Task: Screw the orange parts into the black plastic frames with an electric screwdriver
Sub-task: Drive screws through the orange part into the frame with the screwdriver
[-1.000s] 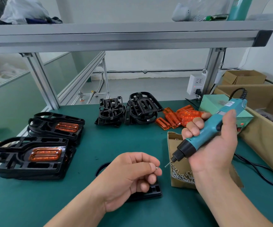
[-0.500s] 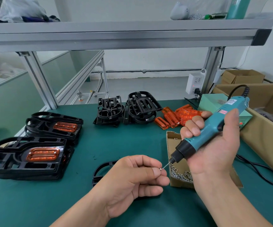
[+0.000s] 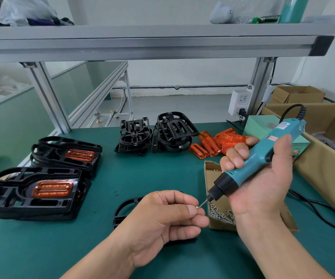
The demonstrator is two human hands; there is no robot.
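Left hand (image 3: 162, 220), low in the middle of the view, pinched a tiny silver screw (image 3: 197, 207) between thumb and forefinger, its other fingers curled under. Right hand (image 3: 263, 184) was wrapped round a teal electric screwdriver (image 3: 259, 156) with a black nose. The tool's long axis sloped from upper right down to lower left, so its thin bit pointed at the screw and seemed to touch it.

A black plastic frame (image 3: 122, 208) lay flat on the green bench mat (image 3: 142, 174) directly beneath the left hand, mostly hidden; whether it carried an orange piece could not be told. An open cardboard box (image 3: 210, 170) of loose screws sat just right of it. Loose translucent orange parts (image 3: 222, 141) were piled farther back, well apart from both hands.

Judging by this, the screw was being seated on the bit, and the frame lay below and left of the tip.
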